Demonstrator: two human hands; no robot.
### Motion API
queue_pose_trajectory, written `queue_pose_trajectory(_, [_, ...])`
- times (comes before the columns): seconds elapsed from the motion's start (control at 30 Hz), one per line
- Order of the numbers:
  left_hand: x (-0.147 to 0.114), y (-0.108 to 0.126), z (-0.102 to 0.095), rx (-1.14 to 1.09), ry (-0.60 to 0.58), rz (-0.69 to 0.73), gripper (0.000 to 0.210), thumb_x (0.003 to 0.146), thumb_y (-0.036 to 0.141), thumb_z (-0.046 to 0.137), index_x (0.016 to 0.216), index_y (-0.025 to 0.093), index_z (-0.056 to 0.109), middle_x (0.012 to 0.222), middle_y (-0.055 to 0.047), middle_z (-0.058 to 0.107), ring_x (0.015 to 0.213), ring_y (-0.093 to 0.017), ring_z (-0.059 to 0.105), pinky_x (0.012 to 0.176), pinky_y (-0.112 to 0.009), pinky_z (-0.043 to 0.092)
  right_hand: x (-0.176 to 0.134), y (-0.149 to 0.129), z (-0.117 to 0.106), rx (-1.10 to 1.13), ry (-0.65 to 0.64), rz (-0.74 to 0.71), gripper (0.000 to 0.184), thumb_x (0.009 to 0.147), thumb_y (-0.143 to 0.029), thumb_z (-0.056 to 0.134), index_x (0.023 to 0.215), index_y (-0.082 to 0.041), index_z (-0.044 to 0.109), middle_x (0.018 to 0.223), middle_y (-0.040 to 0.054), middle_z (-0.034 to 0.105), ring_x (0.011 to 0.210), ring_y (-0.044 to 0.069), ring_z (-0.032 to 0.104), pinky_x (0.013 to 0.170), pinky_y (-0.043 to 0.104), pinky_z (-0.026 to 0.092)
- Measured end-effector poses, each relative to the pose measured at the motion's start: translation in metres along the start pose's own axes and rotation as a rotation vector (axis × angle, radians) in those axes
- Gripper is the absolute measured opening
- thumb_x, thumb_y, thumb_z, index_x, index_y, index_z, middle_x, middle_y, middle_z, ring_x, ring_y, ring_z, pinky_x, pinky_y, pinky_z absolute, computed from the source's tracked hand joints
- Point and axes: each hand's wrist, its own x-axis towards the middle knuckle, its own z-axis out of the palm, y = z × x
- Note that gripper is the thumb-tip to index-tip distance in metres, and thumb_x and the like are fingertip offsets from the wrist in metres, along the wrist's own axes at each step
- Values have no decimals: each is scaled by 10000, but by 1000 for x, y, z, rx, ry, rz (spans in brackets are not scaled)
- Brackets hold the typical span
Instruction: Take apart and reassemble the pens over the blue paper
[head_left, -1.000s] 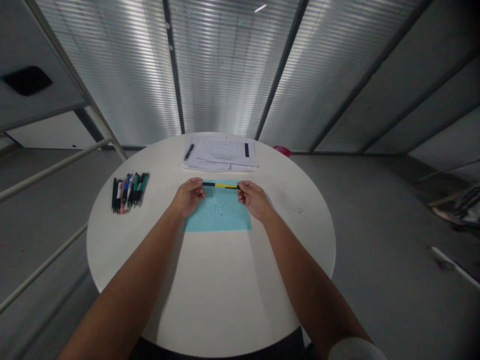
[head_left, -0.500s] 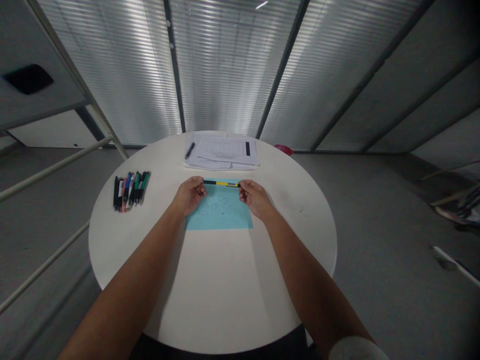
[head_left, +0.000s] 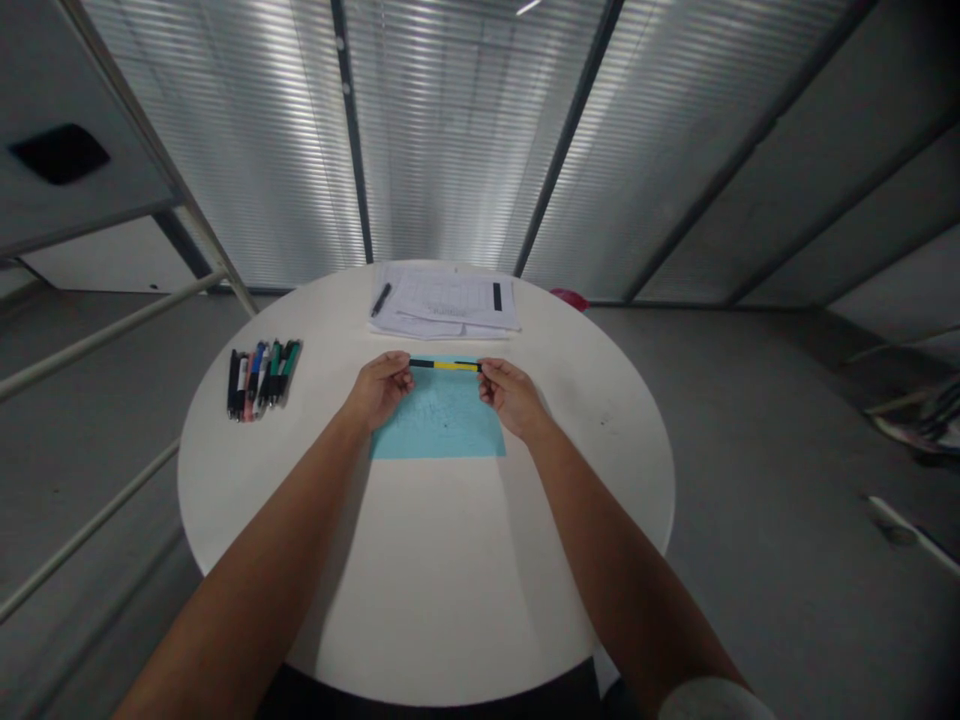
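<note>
A yellow and black pen (head_left: 445, 365) is stretched level between my two hands, above the far edge of a light blue sheet of paper (head_left: 439, 430). My left hand (head_left: 382, 386) pinches its black end between thumb and fingers. At the opposite end, my right hand (head_left: 513, 394) pinches the other tip, with its remaining fingers curled. Both pen tips are partly covered by my fingers. Faint handwriting shows on the blue sheet, which lies flat on the white table (head_left: 435, 580).
Several pens (head_left: 262, 380) lie side by side at the table's left. A stack of printed papers (head_left: 442, 302) is at the far edge, with a black pen (head_left: 381, 299) on it. Left of the table runs a pale metal frame (head_left: 112, 335); blinds stand behind.
The pen has turned about its length, so its clip now shows along the upper side near my right hand. Both hands stay in nearly the same place.
</note>
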Motion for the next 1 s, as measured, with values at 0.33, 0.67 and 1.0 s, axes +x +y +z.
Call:
queue_pose_trajectory(0.33, [-1, 1, 1, 20, 7, 9, 240, 601, 59, 713, 821, 125, 642, 593, 26, 539, 532, -85, 524, 558, -232, 461, -2, 0, 1, -44, -29, 6, 343, 665, -454, 786, 850, -198, 653, 653, -25, 607, 540, 78, 494, 506, 229, 362])
queue_pose_trajectory(0.67, [1, -3, 1, 36, 53, 10, 244, 676, 195, 784, 868, 83, 681, 660, 2, 573, 525, -54, 498, 524, -196, 453, 0, 0, 1, -39, -23, 7, 335, 652, -422, 805, 841, -195, 647, 648, -32, 595, 547, 74, 499, 523, 228, 368])
queue_pose_trajectory(1.0, [0, -5, 4, 94, 52, 26, 222, 712, 179, 777, 878, 60, 691, 670, -29, 598, 535, -59, 509, 519, -188, 446, -4, -4, 5, -26, -9, 9, 360, 613, -418, 822, 849, -205, 654, 651, -35, 592, 555, 79, 496, 507, 227, 373])
